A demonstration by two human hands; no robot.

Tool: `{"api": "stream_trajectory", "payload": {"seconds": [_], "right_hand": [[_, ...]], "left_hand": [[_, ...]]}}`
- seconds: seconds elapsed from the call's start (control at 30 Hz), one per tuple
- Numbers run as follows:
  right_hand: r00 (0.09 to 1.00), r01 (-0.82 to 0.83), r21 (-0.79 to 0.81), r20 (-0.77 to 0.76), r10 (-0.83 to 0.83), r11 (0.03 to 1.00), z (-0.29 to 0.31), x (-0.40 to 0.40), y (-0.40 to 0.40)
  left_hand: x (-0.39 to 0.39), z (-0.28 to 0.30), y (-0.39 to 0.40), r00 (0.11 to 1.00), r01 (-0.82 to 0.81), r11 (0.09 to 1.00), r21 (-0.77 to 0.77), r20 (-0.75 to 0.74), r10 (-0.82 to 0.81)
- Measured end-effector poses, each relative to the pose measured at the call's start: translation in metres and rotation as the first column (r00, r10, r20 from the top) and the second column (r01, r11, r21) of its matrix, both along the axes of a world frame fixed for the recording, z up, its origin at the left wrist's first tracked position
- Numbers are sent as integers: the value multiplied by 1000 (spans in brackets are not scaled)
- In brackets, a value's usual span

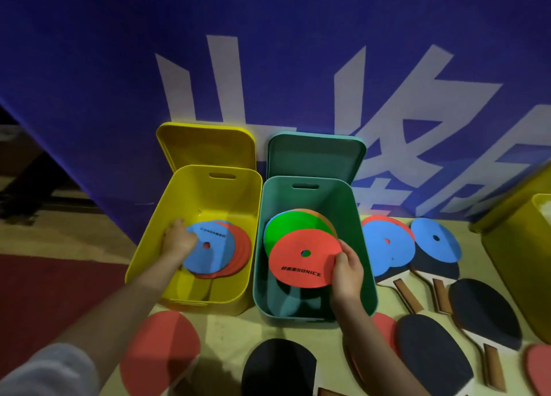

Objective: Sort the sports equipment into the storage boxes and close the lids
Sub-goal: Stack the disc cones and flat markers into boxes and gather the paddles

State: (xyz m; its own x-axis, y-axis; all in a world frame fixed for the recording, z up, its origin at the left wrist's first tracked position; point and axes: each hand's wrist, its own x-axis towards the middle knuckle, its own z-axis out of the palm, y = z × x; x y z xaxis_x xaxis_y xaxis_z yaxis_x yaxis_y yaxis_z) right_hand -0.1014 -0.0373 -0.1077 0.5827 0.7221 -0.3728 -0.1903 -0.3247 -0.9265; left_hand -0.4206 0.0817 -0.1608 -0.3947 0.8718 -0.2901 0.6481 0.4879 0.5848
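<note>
From the head view, the right hand (346,272) pinches a red disc (304,257) by its rim, fingers clamped, over the green box (362,246). It is best lowered flat onto the green disc (293,225) so the stack stays level.

The left hand (177,240) rests on a blue disc (207,246) in the yellow box (155,243); its grip cannot be told.

The discs look thin, matte and flexible, each with a centre hole. Rubber-faced paddles (432,351) wait along the floor mat's near edge, and both lids stand open.
</note>
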Motion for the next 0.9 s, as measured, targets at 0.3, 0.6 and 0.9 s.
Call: {"api": "stream_trajectory", "payload": {"seconds": [0.3,0.6,0.9], "right_hand": [[978,-207,195,68,197,959,42,-52,57],[705,-644,-80,323,631,761,18,-175,127],[759,-594,-428,-16,651,682,-40,-204,129]], "left_hand": [[-13,74,-31,826,517,774,365,-448,-341],[-51,56,-61,934,288,914,286,-293,-203],[-48,56,-60,965,167,941,296,-244,-95]]}}
